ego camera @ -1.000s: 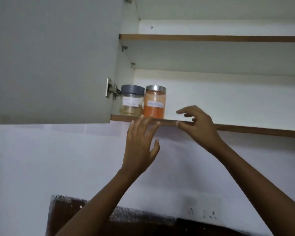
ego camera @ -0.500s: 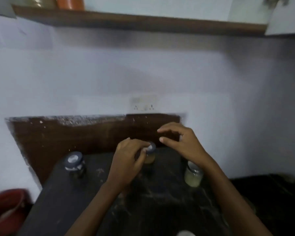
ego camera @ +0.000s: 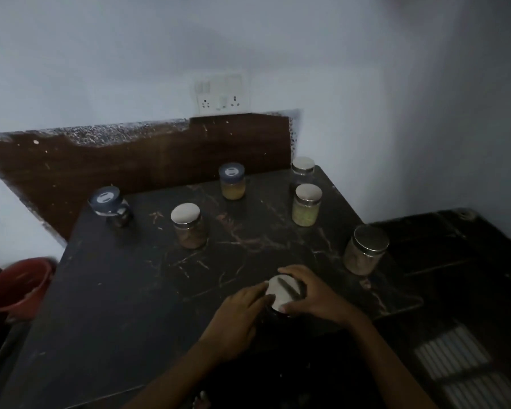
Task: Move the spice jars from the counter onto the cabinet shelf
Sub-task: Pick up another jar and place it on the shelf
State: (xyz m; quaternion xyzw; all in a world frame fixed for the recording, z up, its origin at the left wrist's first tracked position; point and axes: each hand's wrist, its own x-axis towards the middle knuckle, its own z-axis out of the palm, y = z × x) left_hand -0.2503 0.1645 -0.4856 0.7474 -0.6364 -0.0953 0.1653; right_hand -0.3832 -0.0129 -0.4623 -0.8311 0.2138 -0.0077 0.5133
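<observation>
Several spice jars stand on the dark marble counter (ego camera: 124, 296). Nearest me is a silver-lidded jar (ego camera: 283, 292); my right hand (ego camera: 317, 296) curls round its right side and my left hand (ego camera: 236, 317) holds its left side, hiding the jar's body. Farther back stand a blue-lidded dark jar (ego camera: 110, 208), a silver-lidded brown jar (ego camera: 188, 229), a blue-lidded yellow jar (ego camera: 232, 182), a silver-lidded pale green jar (ego camera: 306, 208), another silver-lidded jar (ego camera: 303, 170) behind it, and a silver-lidded jar (ego camera: 365, 250) at the right. The cabinet shelf is out of view.
A brown backsplash (ego camera: 136, 160) lines the wall behind the counter, with a white socket plate (ego camera: 222, 95) above it. A red bucket (ego camera: 15, 290) sits on the floor at the left. The counter continues lower at the right (ego camera: 455, 261).
My view dropped from the cabinet shelf to the counter. Both hands came down from the shelf edge and closed on the nearest silver-lidded jar.
</observation>
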